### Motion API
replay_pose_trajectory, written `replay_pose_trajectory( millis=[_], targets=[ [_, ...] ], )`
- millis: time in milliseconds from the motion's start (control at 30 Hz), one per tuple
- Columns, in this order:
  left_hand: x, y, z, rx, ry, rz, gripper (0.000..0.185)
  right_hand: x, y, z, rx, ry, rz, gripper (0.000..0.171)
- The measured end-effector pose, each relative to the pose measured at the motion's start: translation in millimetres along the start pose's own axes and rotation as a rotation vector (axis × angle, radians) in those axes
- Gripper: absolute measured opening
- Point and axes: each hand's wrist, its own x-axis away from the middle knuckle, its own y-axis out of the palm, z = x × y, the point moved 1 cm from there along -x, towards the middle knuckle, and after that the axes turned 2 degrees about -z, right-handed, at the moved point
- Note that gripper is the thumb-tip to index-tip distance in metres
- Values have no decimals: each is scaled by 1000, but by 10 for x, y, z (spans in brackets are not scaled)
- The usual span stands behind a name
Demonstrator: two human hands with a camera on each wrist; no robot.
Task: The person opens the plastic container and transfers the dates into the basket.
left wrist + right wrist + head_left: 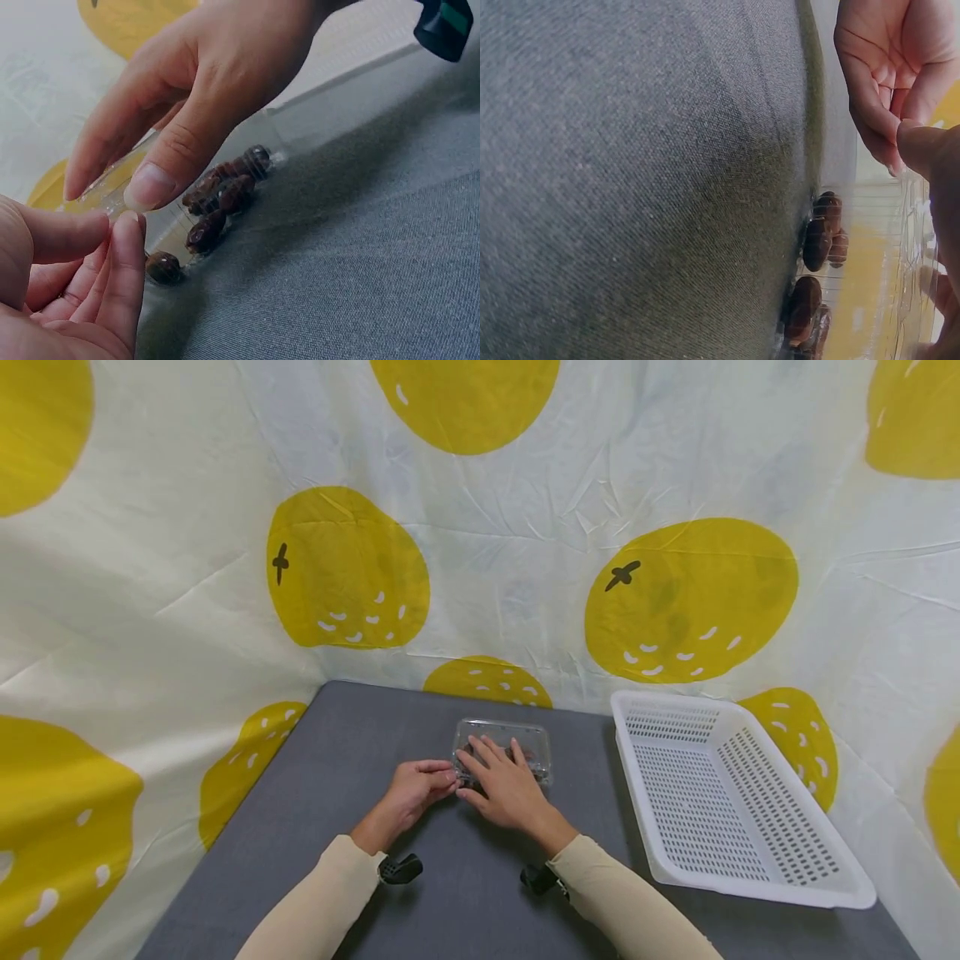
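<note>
Pressing the flat right hand (506, 785) on the clear box (502, 749) of dates (225, 196), pinching its corner edge with the left hand (416, 787) (lid looks flimsy), prising gently.

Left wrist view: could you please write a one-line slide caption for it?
Left hand pinches the corner of a clear plastic box of dark dates on grey cloth while the right hand rests on top.
</note>
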Motion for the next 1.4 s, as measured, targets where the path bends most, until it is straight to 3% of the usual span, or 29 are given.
replay_pose_trajectory(
  millis=[233, 767, 1033, 1400],
  targets=[
    [-29, 47, 57, 40, -3, -32, 32, -14, -45, -7, -39, -65, 76, 53],
    [36, 93, -19, 71, 0, -19, 27, -60, -16, -21, -138, -86, 158, 26],
    [13, 128, -47, 139, 28, 11, 21, -119, 1, -27, -87, -56, 231, 20],
    [-8, 171, -74, 175, 57, 62, 12, -154, -6, -52, -62, -93, 313, 14]
  ],
)
